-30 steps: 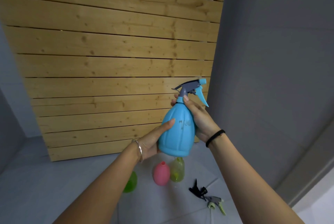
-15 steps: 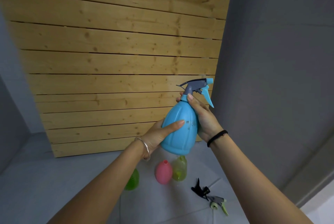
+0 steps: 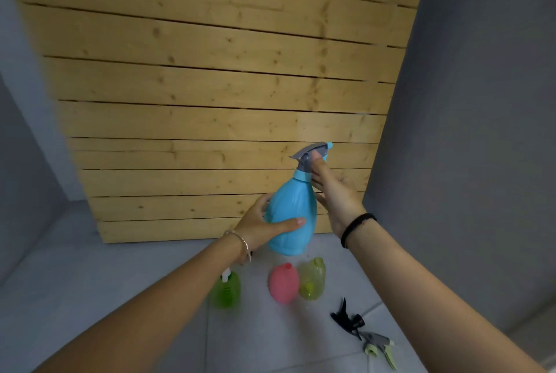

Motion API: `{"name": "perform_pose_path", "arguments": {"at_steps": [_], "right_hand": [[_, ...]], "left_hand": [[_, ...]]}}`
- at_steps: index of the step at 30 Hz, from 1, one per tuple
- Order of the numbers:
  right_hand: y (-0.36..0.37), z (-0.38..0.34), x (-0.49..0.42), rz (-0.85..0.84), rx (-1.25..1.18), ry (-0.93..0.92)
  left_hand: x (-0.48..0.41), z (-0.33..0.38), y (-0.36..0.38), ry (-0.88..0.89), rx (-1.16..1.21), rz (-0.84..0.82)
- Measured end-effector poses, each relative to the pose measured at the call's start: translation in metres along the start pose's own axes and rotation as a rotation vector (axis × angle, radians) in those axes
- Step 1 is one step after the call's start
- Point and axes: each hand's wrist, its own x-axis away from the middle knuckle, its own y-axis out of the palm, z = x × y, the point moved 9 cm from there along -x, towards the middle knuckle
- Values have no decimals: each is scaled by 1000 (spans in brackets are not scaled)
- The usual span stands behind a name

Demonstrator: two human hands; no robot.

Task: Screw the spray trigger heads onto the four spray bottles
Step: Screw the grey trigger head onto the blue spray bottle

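My left hand [image 3: 264, 226] grips the blue spray bottle [image 3: 293, 210] mid-frame. Right hand [image 3: 335, 195] pinches its grey-blue trigger head [image 3: 310, 152]. Below on the floor [image 3: 90, 297]: green bottle [image 3: 225, 293], pink bottle [image 3: 284, 284], yellow-green bottle [image 3: 313, 279]. Lower right: black trigger head [image 3: 346, 317], grey-green trigger head [image 3: 377, 345].

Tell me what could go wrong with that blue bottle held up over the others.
The left hand grips the blue bottle low on its body; a slip could drop it onto the pink bottle and yellow bottle on the floor below. The right hand touches the trigger head from one side only, so twisting may tilt and cross-thread it.
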Motion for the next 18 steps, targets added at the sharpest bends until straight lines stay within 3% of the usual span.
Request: {"name": "perform_pose_path", "arguments": {"at_steps": [6, 14, 18], "right_hand": [[19, 45, -26, 8, 0, 255], [40, 118, -57, -162, 46, 311], [46, 162, -73, -243, 67, 339]], "left_hand": [[-18, -32, -25, 85, -274, 169], [-39, -107, -53, -76, -231, 66], [-55, -139, -79, -97, -222, 140]]}}
